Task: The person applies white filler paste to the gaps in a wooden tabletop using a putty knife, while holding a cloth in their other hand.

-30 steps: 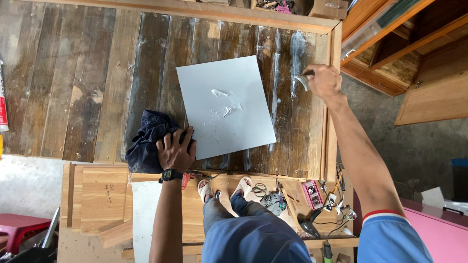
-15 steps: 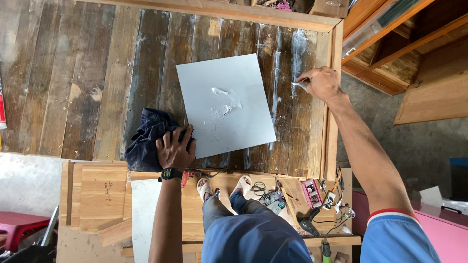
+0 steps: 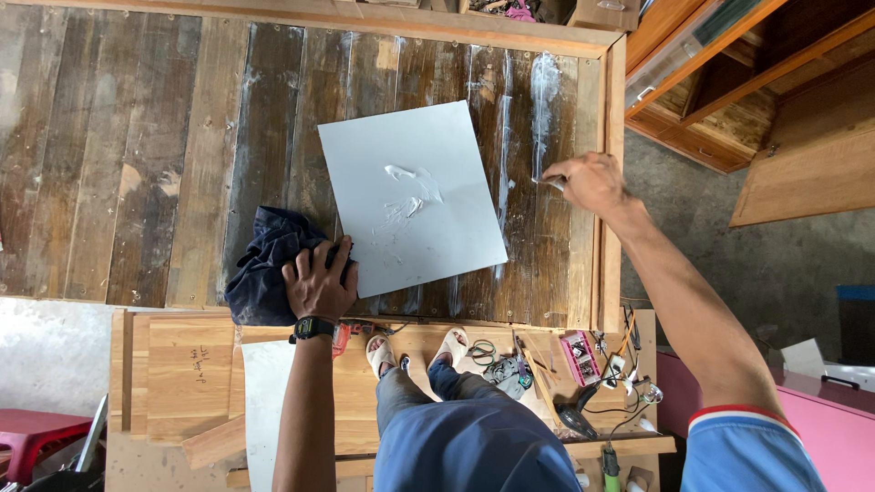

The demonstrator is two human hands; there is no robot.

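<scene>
— Scraper [image 3: 550, 181] first: where is it now?

— Pinched in the right hand [image 3: 588, 182], blade down on the planks near the right edge of the table [image 3: 137, 182]. A second ago that hand is higher up the same plank, at the top of the white streak [image 3: 544, 100]; now it sits lower, nearer the person, so the blade has travelled down along the board.

— What does that say about the work?

— My guess is that the white stuff is being drawn along the seam between planks in one pull. The streak above the hand looks smeared thin, and the stretch below the hand looks barer, so that part seems yet to be covered.

— Left hand?

— Left hand [image 3: 319, 282] lies flat with fingers spread, pressing on the dark cloth [image 3: 264, 269] at the table's near edge. It has hardly moved over the second.

— And the sheet?

— Grey sheet [image 3: 410, 196] lies between the two hands, tilted, with a dab of white paste [image 3: 410, 187] near its middle. It is in the same place as before. The left fingers reach just beside its lower left corner; whether they touch it I cannot tell.

— Below the table?

— Feet in sandals [image 3: 415, 351] on pale boards, with small tools [image 3: 583, 364] scattered to the right.
</scene>
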